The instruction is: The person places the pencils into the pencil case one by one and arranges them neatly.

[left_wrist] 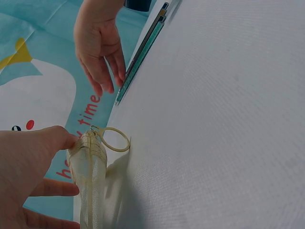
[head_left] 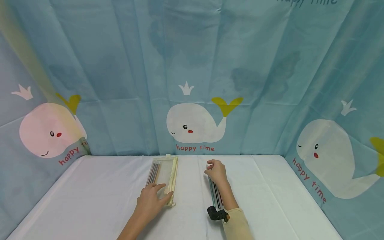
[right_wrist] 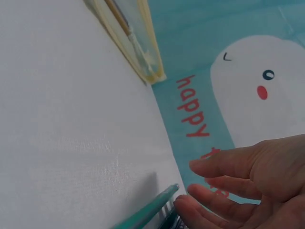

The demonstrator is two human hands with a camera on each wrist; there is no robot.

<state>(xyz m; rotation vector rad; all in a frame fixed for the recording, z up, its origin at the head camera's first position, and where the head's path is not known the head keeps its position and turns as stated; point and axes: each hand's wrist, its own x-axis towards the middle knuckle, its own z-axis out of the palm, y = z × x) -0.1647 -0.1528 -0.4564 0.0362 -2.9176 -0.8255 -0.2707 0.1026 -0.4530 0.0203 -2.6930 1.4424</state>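
Note:
A see-through zip pencil pouch (head_left: 166,173) with cream edging lies left of centre in the head view, with several slim pens (head_left: 153,171) inside. My left hand (head_left: 150,201) is at its near end, fingers spread; in the left wrist view the thumb touches the pouch's end beside the cream zip-pull ring (left_wrist: 116,139). To the right, several pens (head_left: 214,193) lie side by side on the table, one of them teal (right_wrist: 145,210). Above their far ends is my right hand (head_left: 218,171), its fingers loosely bent and nothing seen held between them.
A white cloth covers the table (head_left: 90,193). Behind it and along both sides hangs a blue curtain (head_left: 120,83) printed with whales. A black wrist camera (head_left: 216,213) sits on the right wrist, over the near ends of the loose pens.

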